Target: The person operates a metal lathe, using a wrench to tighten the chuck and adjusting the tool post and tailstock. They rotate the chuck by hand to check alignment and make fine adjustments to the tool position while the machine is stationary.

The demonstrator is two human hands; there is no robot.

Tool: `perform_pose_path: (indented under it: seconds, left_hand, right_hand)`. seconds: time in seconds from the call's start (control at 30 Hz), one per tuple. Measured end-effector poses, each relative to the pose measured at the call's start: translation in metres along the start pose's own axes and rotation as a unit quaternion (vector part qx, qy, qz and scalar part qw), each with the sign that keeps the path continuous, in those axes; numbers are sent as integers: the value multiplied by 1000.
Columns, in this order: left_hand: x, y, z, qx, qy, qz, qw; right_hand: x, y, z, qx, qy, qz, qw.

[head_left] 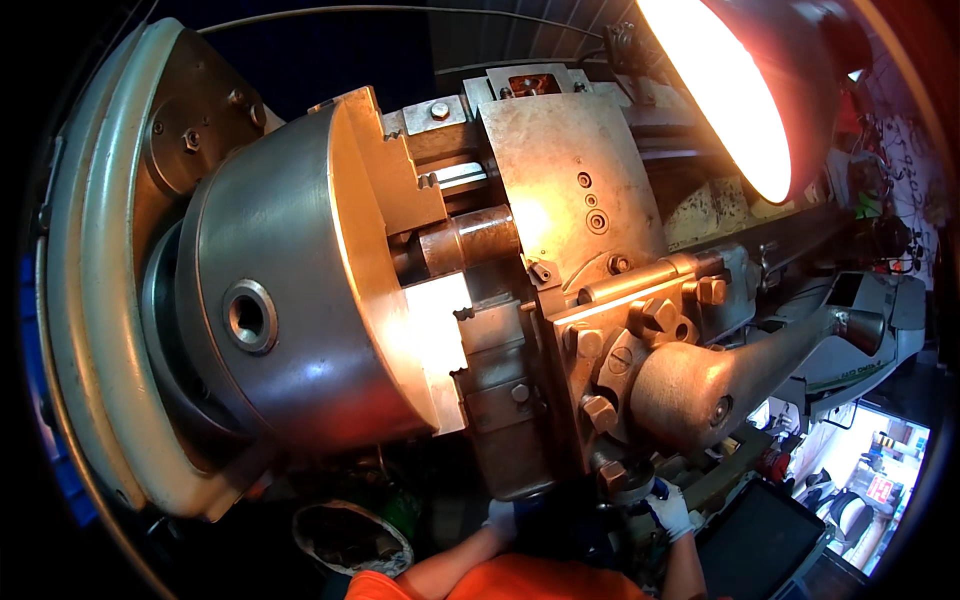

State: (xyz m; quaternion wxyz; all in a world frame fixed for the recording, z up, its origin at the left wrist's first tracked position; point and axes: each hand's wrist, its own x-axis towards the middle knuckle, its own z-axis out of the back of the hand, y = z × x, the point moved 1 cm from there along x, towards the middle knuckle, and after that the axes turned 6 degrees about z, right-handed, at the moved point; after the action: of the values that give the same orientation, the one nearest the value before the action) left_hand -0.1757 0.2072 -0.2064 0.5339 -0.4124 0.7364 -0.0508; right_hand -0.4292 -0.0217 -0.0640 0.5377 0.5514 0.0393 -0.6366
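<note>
My right hand (672, 510), in a white work glove with dark fingers, is closed beside a round metal collar (632, 492) under the lathe's tool post (620, 360). What its fingers hold is hidden. My left hand (503, 520), also gloved, is low in front of the carriage; its dark-coated fingers are lost in shadow. Above both hands, a large steel lathe chuck (270, 290) has its stepped jaws around a short metal cylinder (465, 243). The tool post carries several bolts and a thick clamping lever (740, 380) slanting up to the right.
A glaring work lamp (720, 90) hangs at upper right over the cross slide (560, 150). The pale headstock housing (100, 260) rises at left. Below the chuck stands a round bucket (352, 537) with dark contents. A dark flat panel (765, 540) is at lower right.
</note>
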Motion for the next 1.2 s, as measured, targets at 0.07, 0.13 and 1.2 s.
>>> perform_pose_path:
  seconds: [0.07, 0.13, 1.2]
  left_hand:
    - [-1, -12, -9, 178, 9, -83, 980]
    - [-1, -6, -12, 195, 17, -138, 971]
    - [-38, -32, -19, -347, 64, 95, 931]
  right_hand:
    - [2, -5, 2, -22, 0, 16, 1000]
    - [2, 11, -1, 3, 5, 1, 1000]
    - [12, 5, -4, -38, -57, 165, 984]
